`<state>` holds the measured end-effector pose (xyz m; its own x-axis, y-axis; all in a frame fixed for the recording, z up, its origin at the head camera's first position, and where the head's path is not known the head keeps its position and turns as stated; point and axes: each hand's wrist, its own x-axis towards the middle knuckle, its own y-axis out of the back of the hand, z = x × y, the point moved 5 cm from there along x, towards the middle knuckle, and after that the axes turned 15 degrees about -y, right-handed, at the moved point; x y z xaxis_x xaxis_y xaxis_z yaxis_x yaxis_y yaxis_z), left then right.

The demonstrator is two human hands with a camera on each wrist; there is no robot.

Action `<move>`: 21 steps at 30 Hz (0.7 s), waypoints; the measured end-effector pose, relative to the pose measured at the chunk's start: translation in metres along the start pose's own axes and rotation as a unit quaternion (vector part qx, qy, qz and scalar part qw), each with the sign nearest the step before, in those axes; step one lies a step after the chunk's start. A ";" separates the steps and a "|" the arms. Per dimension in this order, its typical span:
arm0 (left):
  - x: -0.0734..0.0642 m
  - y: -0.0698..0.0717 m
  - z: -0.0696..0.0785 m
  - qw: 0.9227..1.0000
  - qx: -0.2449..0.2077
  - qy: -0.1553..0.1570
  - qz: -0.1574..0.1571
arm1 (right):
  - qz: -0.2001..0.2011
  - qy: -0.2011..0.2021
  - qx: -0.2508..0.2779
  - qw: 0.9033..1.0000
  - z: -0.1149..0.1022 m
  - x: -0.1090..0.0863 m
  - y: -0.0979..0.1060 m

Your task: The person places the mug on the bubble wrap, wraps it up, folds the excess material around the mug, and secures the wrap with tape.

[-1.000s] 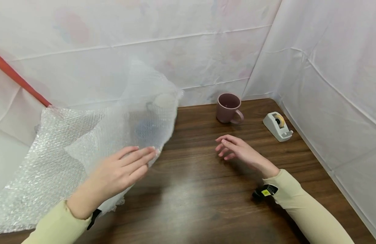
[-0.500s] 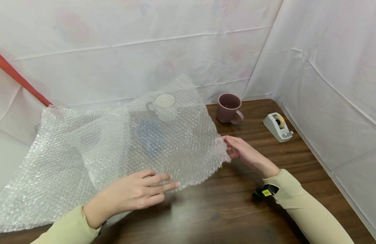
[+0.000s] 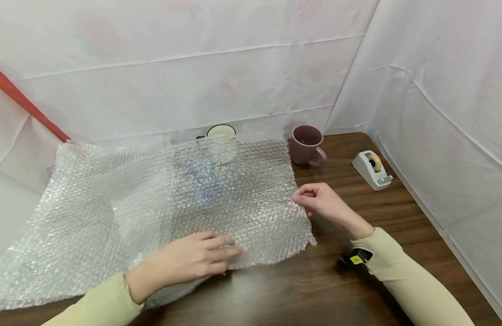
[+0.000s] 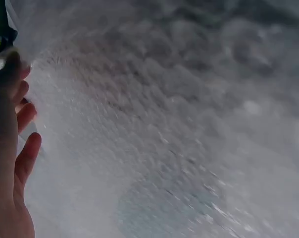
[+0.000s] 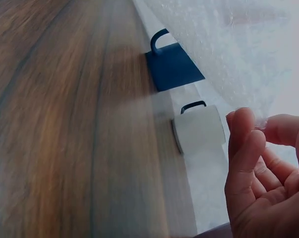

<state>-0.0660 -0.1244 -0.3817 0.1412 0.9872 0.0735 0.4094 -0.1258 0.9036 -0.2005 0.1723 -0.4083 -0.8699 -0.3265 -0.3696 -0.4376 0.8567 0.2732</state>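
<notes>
A large sheet of bubble wrap (image 3: 259, 213) spreads over the left and middle of the wooden table. My right hand (image 3: 326, 203) pinches its right edge between thumb and fingertips; the right wrist view shows the pinched edge too. Across the front part of the sheet lies my left hand (image 3: 198, 258), fingers extended and slightly bent. Bubble wrap fills most of the left wrist view beside my fingers (image 4: 28, 158). Under the sheet a blue mug (image 5: 174, 67) shows as a blurred blue patch from above. Behind it stands a white mug (image 3: 221, 132) with a dark rim, partly covered.
A mauve mug (image 3: 306, 146) stands at the back, just past the sheet's right edge. Farther right is a white tape dispenser (image 3: 372, 171). White cloth (image 3: 218, 63) hangs behind and at the right side. A red strip (image 3: 26, 104) slants down at the left.
The bubble wrap's raised end has swung right and settled lower, over the blue mug. My right hand has taken hold of its edge. My left hand has moved right and nearer the front.
</notes>
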 end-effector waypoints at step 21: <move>-0.047 -0.034 -0.031 0.958 -0.164 0.232 -0.024 | 0.026 -0.100 -0.046 0.994 0.069 -0.031 0.077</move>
<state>-0.1145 -0.1638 -0.4024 -0.3185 0.9375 0.1398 0.0890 -0.1173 0.9891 -0.1909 0.2761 -0.4374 -0.8331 -0.1892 -0.5197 -0.4206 0.8269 0.3732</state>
